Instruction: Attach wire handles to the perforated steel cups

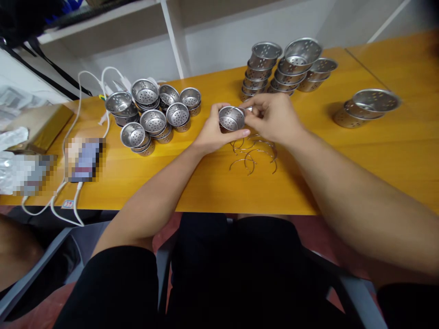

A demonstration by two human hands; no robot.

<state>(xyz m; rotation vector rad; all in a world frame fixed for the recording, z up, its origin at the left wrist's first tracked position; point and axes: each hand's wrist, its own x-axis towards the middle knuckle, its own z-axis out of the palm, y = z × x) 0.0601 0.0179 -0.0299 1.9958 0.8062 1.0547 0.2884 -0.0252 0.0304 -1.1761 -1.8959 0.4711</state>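
My left hand (211,132) is wrapped round a small perforated metal cup (232,119), thumb along its near side, with the cup's open mouth facing up toward me. At the cup's right rim, my right hand (272,116) is closed in a pinch on what looks like a thin wire, mostly hidden by the fingers. Just below both hands, several loose curved wires (252,160) lie scattered on the wooden table (206,192).
Nested perforated cups (153,122) stand grouped at the left. Taller stacks (262,68) rise behind my right hand, and another nested stack (370,105) is at the far right. A phone (85,160) with white cables (78,196) and a cardboard box (41,128) lie left.
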